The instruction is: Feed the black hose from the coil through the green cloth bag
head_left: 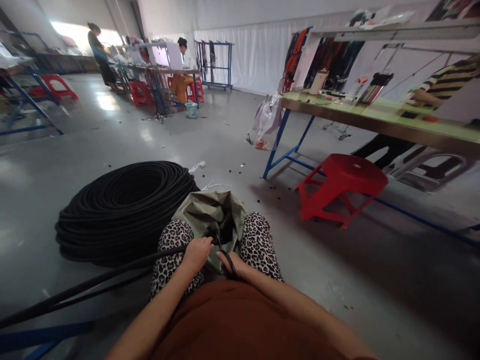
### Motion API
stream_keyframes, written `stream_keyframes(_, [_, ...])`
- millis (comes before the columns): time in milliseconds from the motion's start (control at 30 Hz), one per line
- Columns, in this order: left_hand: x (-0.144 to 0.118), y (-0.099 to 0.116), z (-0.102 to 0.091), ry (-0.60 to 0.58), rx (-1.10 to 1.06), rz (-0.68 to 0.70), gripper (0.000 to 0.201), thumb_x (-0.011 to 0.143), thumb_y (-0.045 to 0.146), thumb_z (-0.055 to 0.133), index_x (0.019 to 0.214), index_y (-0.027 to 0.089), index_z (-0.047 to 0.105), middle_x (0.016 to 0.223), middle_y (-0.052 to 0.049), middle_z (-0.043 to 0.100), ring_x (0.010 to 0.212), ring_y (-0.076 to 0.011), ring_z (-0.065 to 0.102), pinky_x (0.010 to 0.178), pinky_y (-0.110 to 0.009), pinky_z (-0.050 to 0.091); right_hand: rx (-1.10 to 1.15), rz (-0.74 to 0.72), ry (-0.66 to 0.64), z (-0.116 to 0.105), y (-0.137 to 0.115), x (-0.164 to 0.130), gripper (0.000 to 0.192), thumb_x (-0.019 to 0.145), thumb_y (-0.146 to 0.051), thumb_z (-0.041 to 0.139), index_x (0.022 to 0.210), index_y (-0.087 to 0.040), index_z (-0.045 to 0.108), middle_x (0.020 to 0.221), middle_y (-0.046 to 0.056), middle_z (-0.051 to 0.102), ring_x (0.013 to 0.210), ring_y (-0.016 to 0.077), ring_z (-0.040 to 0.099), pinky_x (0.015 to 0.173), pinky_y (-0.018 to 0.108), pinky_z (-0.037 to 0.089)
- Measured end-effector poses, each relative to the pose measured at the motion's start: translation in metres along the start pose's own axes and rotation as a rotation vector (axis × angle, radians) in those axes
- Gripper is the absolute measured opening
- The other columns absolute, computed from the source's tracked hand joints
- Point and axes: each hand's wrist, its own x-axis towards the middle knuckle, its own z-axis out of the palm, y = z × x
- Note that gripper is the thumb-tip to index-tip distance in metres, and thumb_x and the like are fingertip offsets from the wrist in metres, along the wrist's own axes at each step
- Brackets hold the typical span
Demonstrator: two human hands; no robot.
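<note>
Head view: left hand (197, 252) fingers clamped on thin black rubber cable (112, 275); right hand (236, 264) fingers grip its loop beside olive woven sack (210, 212).

Both hands low btwn knees: left hand (196, 252) fisted, right hand (233, 263) prob. closed.

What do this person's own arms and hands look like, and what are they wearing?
Both arms are bare from hand to the frame's edge: no sleeves show, and no gloves. The left hand and right hand show no ring, watch or bracelet that I can make out. Below them lies a rust-orange garment, and the knees wear leopard-print trousers.
</note>
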Motion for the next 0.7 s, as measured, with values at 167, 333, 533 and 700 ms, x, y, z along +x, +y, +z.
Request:
stream_keyframes(167, [0.001,-0.001,0.002,0.031,-0.014,0.002,0.025,0.096,0.026,0.044,0.110,0.017,0.063,0.097,-0.010,0.073,0.091,-0.0212,0.067,0.079,-0.033,0.046,-0.056,-0.020,0.085,0.003,0.002,0.003,0.055,0.099,-0.045,0.044,0.052,-0.017,0.055,0.049,0.004,0.051,0.056,0.0170,0.060,0.057,0.023,0.043])
stream_keyframes(333, [0.003,-0.003,0.005,0.059,-0.033,0.009,0.024,0.095,0.025,0.045,0.110,0.018,0.062,0.096,-0.009,0.072,0.090,-0.0214,0.067,0.078,-0.033,0.045,-0.095,-0.069,0.088,0.001,0.003,0.002,0.056,0.099,-0.042,0.046,0.049,-0.017,0.052,0.047,0.003,0.048,0.057,0.0165,0.059,0.057,0.022,0.042])
stream_keyframes(533, [0.004,-0.004,0.006,0.031,-0.021,0.038,0.024,0.095,0.025,0.046,0.110,0.018,0.063,0.096,-0.009,0.072,0.090,-0.0213,0.067,0.078,-0.033,0.044,0.006,-0.043,-0.007,-0.005,0.000,0.000,0.042,0.094,-0.044,0.054,0.064,-0.016,0.065,0.045,0.000,0.050,0.057,0.0172,0.060,0.057,0.022,0.044])
stream_keyframes(700, [0.004,-0.005,0.006,0.021,-0.022,0.064,0.022,0.094,0.023,0.048,0.110,0.019,0.063,0.096,-0.008,0.072,0.092,-0.0212,0.067,0.078,-0.032,0.043,0.048,-0.057,-0.064,-0.012,-0.004,-0.005,0.032,0.091,-0.037,0.059,0.068,-0.016,0.067,0.046,0.000,0.052,0.061,0.0176,0.061,0.060,0.022,0.045])
